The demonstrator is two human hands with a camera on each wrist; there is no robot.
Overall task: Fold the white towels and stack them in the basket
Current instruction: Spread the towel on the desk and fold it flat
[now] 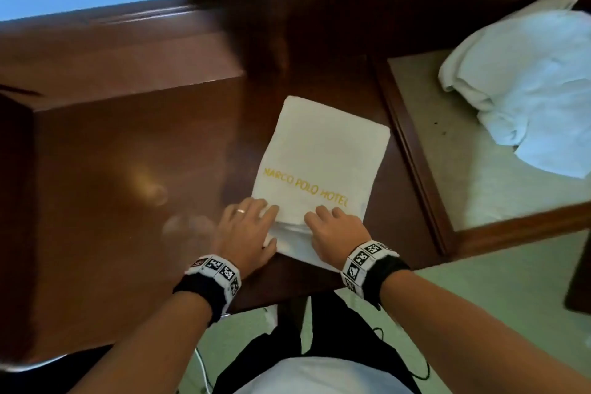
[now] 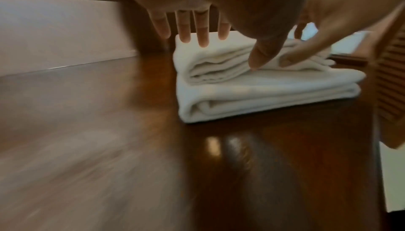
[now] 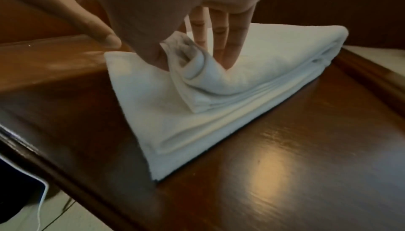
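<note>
A dark wooden box-like block (image 1: pixel 128 144) fills the left of the glossy brown worktop (image 1: pixel 399 201). Just right of it, near the worktop's near edge, lies the folded white towel (image 1: pixel 319 153) with yellow lettering reading "MARCO POLO HOTEL". The left hand (image 1: pixel 244 227) rests on the towel's near left corner, fingers fairly straight and spread on top, thumb at the near edge of the upper fold; a ring sits on one finger. The right hand (image 1: pixel 334 229) is just beside it on the near right part of the towel; in the right wrist view its thumb and fingers pinch a raised bunch of the upper fold. Both wrists carry bands with black-and-white square markers. Further right, well apart from the folded towel, a loose heap of white towels (image 1: pixel 527 83) lies on a pale surface framed in dark wood (image 1: pixel 412 137)
</note>
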